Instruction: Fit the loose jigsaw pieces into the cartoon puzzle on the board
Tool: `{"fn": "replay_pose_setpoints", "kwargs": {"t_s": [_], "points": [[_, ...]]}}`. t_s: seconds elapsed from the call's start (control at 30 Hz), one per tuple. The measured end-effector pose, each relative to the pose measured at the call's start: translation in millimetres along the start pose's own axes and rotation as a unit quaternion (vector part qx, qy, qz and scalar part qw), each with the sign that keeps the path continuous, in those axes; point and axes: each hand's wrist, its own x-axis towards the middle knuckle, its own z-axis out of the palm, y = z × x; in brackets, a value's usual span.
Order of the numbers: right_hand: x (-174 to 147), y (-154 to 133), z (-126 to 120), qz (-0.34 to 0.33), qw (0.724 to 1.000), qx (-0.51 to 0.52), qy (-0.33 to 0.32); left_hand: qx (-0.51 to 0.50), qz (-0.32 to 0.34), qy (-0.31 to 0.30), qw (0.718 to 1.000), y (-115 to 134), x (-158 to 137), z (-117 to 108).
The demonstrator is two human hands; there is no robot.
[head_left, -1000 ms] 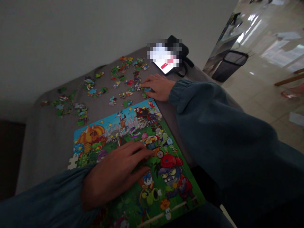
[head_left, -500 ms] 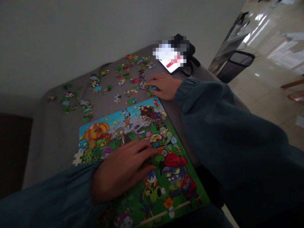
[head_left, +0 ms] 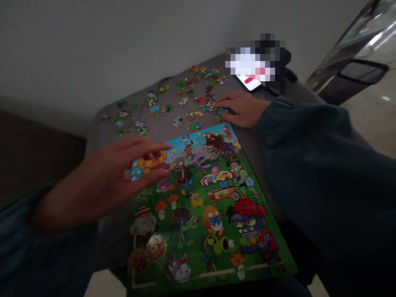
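Observation:
A colourful jigsaw puzzle (head_left: 192,210) lies in front of me, showing cartoon plants and zombies on green grass. My left hand (head_left: 108,177) hovers over its upper left edge, thumb and fingers apart with nothing visible between them; it hides part of that edge. Beyond the board's top right corner my right hand (head_left: 243,108) rests on the grey cloth. Its fingers stretch flat to the left, the tips touching or right beside some loose puzzle pieces (head_left: 210,99). Another single piece (head_left: 177,121) lies between the board and the scattered groups.
More loose pieces (head_left: 126,119) spread across the grey-covered table (head_left: 113,105) toward the wall. A lit phone (head_left: 252,82) leans at the back right beside a dark, blurred-out object. A dark-rimmed bin (head_left: 355,78) stands on the floor at the right.
My left hand has lifted off the middle of the puzzle and moved left and up to its upper left edge. The right hand stays by the loose pieces. The view has shifted left.

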Motion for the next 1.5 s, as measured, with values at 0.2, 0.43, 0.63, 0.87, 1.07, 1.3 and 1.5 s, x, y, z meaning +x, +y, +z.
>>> {"fn": "replay_pose_setpoints", "kwargs": {"t_s": [0.2,0.43,0.63,0.87,1.07,1.3,1.5], "points": [[0,7,12,-0.007,0.999,0.021,0.032,0.043,-0.144,-0.089,0.985,-50,-67,-21],[-1,8,14,-0.02,0.999,0.015,0.042,-0.06,-0.205,-0.055,0.975,-63,-90,34],[-3,8,12,-0.023,0.999,0.028,0.036,-0.13,-0.239,-0.015,0.962,-77,-93,41],[-6,7,3,-0.041,0.999,0.023,0.021,-0.101,-0.014,0.114,0.988,-43,-43,29],[-7,-1,-5,-0.028,1.0,0.01,-0.003,-0.224,0.028,0.062,0.972,-27,8,46],[-8,-4,-8,-0.021,0.999,0.021,-0.012,-0.259,-0.01,0.044,0.965,-41,4,66],[-9,-4,-9,-0.03,0.999,0.021,-0.006,-0.288,-0.049,0.049,0.955,-50,4,74]]}}
